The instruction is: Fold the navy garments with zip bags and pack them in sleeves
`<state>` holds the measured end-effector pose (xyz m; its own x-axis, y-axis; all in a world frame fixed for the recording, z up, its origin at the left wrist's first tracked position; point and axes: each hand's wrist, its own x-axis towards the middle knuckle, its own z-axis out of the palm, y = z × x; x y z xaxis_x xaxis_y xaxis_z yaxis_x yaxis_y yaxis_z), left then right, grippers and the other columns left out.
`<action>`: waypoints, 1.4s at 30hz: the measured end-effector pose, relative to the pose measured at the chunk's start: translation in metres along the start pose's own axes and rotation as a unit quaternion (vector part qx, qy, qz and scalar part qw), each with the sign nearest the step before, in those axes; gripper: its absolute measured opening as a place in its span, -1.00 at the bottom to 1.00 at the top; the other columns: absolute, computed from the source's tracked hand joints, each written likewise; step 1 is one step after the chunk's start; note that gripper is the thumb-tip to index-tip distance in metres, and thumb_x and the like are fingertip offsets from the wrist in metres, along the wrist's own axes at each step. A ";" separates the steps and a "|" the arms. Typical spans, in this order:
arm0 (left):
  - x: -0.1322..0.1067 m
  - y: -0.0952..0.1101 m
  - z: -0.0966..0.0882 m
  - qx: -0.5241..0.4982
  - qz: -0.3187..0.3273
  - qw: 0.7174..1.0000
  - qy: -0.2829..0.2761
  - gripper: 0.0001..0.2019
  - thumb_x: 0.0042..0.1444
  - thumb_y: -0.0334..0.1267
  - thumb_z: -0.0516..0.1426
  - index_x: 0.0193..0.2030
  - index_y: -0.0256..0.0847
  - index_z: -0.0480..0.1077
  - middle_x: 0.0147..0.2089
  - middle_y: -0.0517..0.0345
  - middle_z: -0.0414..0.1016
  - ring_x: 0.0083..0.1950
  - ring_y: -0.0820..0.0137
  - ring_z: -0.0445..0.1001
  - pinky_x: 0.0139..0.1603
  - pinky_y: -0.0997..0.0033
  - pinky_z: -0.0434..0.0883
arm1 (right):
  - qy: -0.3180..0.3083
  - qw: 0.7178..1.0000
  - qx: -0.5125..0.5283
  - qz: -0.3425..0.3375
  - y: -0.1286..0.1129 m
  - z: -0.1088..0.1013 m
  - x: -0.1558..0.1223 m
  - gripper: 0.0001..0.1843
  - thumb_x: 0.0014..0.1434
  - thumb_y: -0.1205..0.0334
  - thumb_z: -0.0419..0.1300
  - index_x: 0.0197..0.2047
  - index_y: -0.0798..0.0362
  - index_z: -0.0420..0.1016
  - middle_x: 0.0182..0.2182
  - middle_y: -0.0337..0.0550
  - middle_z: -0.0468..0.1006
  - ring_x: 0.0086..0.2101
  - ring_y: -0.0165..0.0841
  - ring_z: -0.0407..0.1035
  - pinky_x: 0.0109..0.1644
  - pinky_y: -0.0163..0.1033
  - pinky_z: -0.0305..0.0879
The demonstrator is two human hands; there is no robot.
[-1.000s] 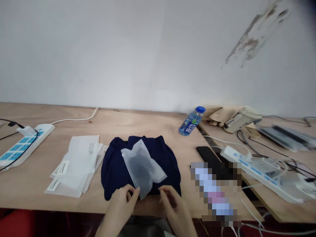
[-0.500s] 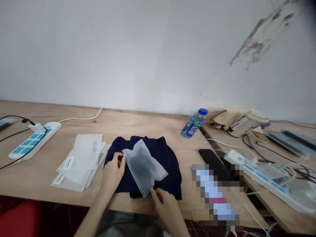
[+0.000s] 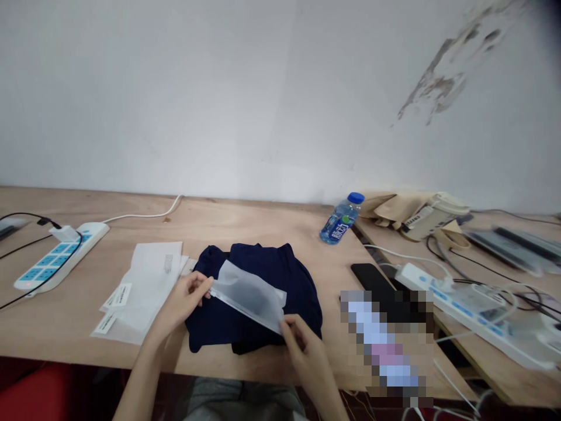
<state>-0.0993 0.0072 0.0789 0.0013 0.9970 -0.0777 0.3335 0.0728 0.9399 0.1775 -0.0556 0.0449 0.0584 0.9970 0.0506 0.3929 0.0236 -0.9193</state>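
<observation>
A frosted plastic zip bag (image 3: 248,295) is held across the top of a folded navy garment (image 3: 300,298). My left hand (image 3: 180,302) pinches the bag's left end, and my right hand (image 3: 304,351) pinches its lower right end. The bag's zip edge runs along its lower side. A dark shape shows faintly through the frosted film, but the bag's contents are unclear. The garment lies on a plywood table (image 3: 263,225), partly hidden by the bag. Left of my left hand lies a stack of white labelled bags (image 3: 146,292).
A blue-and-white power strip (image 3: 56,257) sits at the left. A water bottle (image 3: 342,219) stands at the table's back edge. A black phone (image 3: 368,276) and a pixelated object (image 3: 385,345) lie at the right. Another table holds cables and a power strip (image 3: 456,304).
My hands have moved from the garment and bag's lower edge to the bag's two ends. The bag has swung from lying lengthwise on the garment to stretching across it, its left end raised.
</observation>
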 end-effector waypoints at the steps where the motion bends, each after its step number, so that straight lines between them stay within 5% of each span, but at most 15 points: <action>1: -0.009 0.001 0.000 -0.030 -0.005 1.000 -0.001 -0.62 0.12 0.12 0.13 -0.39 -0.21 0.38 -0.45 0.19 0.45 -0.49 0.46 0.38 -0.48 0.50 0.31 | 0.021 0.999 -0.027 -0.022 -0.002 -0.006 0.008 -0.61 0.24 -0.15 0.08 -0.31 0.01 0.46 -0.60 -0.30 0.32 -0.55 -0.40 0.26 -0.50 -0.35 0.13; 5: -0.038 0.001 0.020 -0.127 0.001 0.990 0.054 -0.65 0.08 0.08 0.20 -0.36 -0.21 0.41 -0.35 0.15 0.50 -0.35 0.42 0.48 -0.27 0.43 0.48 | 0.078 0.995 -0.041 -0.049 -0.008 -0.019 0.049 -0.58 0.24 -0.16 0.07 -0.18 0.03 0.49 -0.58 -0.26 0.39 -0.55 -0.37 0.32 -0.47 -0.31 0.26; 8: -0.047 -0.005 0.045 -0.191 -0.006 0.976 0.110 -0.68 0.04 0.03 0.24 -0.38 -0.22 0.43 -0.31 0.12 0.54 -0.22 0.36 0.53 -0.08 0.34 0.49 | 0.102 0.992 0.064 -0.041 -0.010 -0.012 0.069 -0.41 0.20 -0.21 0.08 0.10 0.06 0.35 -0.23 -0.04 0.55 -0.35 -0.29 0.47 -0.40 -0.27 0.42; 10: -0.050 -0.010 0.061 -0.211 -0.020 0.969 0.127 -0.68 0.01 0.01 0.26 -0.40 -0.24 0.44 -0.30 0.09 0.56 -0.20 0.33 0.55 -0.04 0.32 0.48 | 0.122 0.987 0.104 -0.025 -0.010 -0.002 0.068 -0.32 0.15 -0.23 0.13 0.19 0.05 0.23 -0.04 0.06 0.51 -0.27 -0.27 0.50 -0.38 -0.24 0.47; 12: -0.053 -0.015 0.073 -0.215 -0.031 0.969 0.121 -0.67 0.01 0.03 0.26 -0.43 -0.25 0.45 -0.31 0.07 0.57 -0.21 0.32 0.55 -0.07 0.32 0.48 | 0.123 0.987 0.105 0.010 -0.010 0.012 0.054 -0.39 0.13 -0.25 0.15 0.04 0.05 0.33 -0.18 0.00 0.55 -0.38 -0.30 0.48 -0.49 -0.29 0.41; 16: -0.059 -0.018 0.082 -0.163 -0.036 0.982 0.087 -0.61 0.06 0.09 0.20 -0.45 -0.25 0.45 -0.40 0.10 0.52 -0.30 0.35 0.51 -0.24 0.41 0.45 | -0.037 0.990 0.115 0.077 -0.012 0.045 0.016 -0.47 0.15 -0.30 0.10 -0.41 0.06 0.41 -0.59 -0.22 0.43 -0.65 -0.42 0.31 -0.67 -0.36 0.15; 19: -0.062 -0.019 0.080 -0.112 -0.032 0.991 0.071 -0.57 0.09 0.15 0.15 -0.46 -0.24 0.42 -0.47 0.14 0.46 -0.39 0.38 0.44 -0.35 0.46 0.38 | -0.117 0.971 0.171 0.122 -0.016 0.065 0.002 -0.42 0.10 -0.34 0.13 -0.43 0.08 0.42 -0.59 -0.21 0.46 -0.70 -0.45 0.26 -0.70 -0.36 0.12; 23: -0.062 -0.017 0.078 -0.091 -0.017 0.994 0.054 -0.54 0.10 0.19 0.10 -0.47 -0.23 0.39 -0.46 0.14 0.42 -0.41 0.40 0.38 -0.38 0.47 0.32 | -0.142 0.942 0.251 0.170 -0.025 0.075 0.000 -0.40 0.03 -0.38 0.16 -0.45 0.07 0.40 -0.60 -0.26 0.44 -0.70 -0.48 0.24 -0.69 -0.37 0.15; 27: -0.063 -0.017 0.076 -0.066 0.012 0.994 0.088 -0.56 0.12 0.16 0.10 -0.50 -0.20 0.34 -0.44 0.17 0.36 -0.42 0.43 0.31 -0.37 0.48 0.29 | -0.096 0.950 0.254 0.154 -0.029 0.064 0.010 -0.44 0.01 -0.34 0.23 -0.51 0.05 0.35 -0.68 -0.35 0.32 -0.71 -0.49 0.22 -0.69 -0.39 0.14; 31: -0.064 -0.024 0.067 -0.053 0.024 0.992 0.110 -0.62 0.15 0.06 0.11 -0.52 -0.20 0.29 -0.43 0.18 0.33 -0.40 0.44 0.28 -0.35 0.49 0.27 | -0.005 0.973 0.202 0.107 -0.019 0.030 0.043 -0.42 -0.04 -0.37 0.24 -0.52 0.05 0.37 -0.65 -0.29 0.38 -0.66 -0.44 0.31 -0.64 -0.35 0.23; 37: -0.071 -0.037 0.054 -0.016 0.010 0.996 0.083 -0.62 0.18 -0.01 0.09 -0.55 -0.18 0.21 -0.47 0.22 0.29 -0.41 0.43 0.29 -0.37 0.48 0.24 | 0.076 0.986 0.136 0.065 -0.001 -0.010 0.089 -0.43 0.04 -0.38 0.14 -0.43 0.03 0.40 -0.60 -0.18 0.48 -0.59 -0.33 0.41 -0.53 -0.25 0.39; 42: -0.083 -0.020 0.047 0.082 -0.038 0.996 0.006 -0.51 0.27 0.09 -0.03 -0.59 -0.16 0.20 -0.62 0.25 0.25 -0.51 0.40 0.33 -0.42 0.43 0.21 | 0.098 0.985 0.127 0.059 0.007 -0.007 0.073 -0.54 0.12 -0.24 0.14 -0.25 0.02 0.37 -0.37 -0.08 0.58 -0.39 -0.24 0.53 -0.43 -0.21 0.45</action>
<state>-0.0615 -0.0778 0.0506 -0.0400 0.9890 -0.1422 0.4818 0.1438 0.8644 0.1910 0.0169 0.0444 0.2753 0.9613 -0.0114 0.1315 -0.0494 -0.9901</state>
